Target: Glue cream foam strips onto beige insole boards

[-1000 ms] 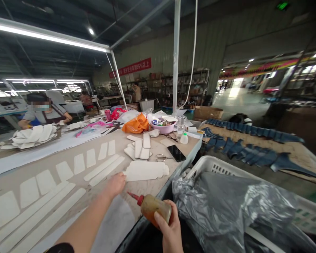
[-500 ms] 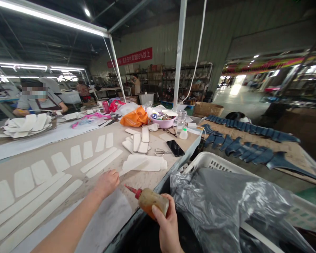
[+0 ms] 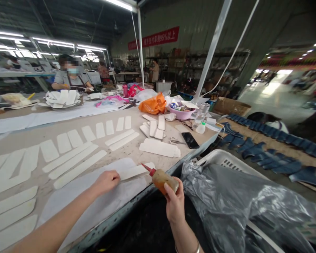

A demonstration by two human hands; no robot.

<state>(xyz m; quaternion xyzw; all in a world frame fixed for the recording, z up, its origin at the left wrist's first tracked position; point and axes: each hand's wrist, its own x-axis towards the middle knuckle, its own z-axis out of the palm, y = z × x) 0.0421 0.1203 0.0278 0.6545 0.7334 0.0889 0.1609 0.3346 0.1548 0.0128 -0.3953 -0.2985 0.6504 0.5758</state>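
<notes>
My left hand (image 3: 108,181) is closed on the near end of a long white strip (image 3: 135,171), which lies on a white sheet (image 3: 89,202) near the table's edge. My right hand (image 3: 176,202) is wrapped round a squeeze bottle (image 3: 163,181) with amber liquid in it. The bottle is tilted, and its red nozzle (image 3: 148,168) points left, over the strip's far end; whether the tip touches is unclear. Beyond the strip lies a stack of white strips (image 3: 159,147). More white pieces (image 3: 79,168) are laid out in rows to the left.
Scissors (image 3: 175,141), a phone (image 3: 190,140) and a purple basin (image 3: 183,113) stand further back, beside an orange bag (image 3: 152,103). At right, grey plastic sheeting (image 3: 234,196) covers a white crate (image 3: 221,158). Across the table sits a co-worker (image 3: 73,79).
The strip in my left hand has come from over the stack down onto the white sheet. The bottle's nozzle is now over that strip. My view has turned left.
</notes>
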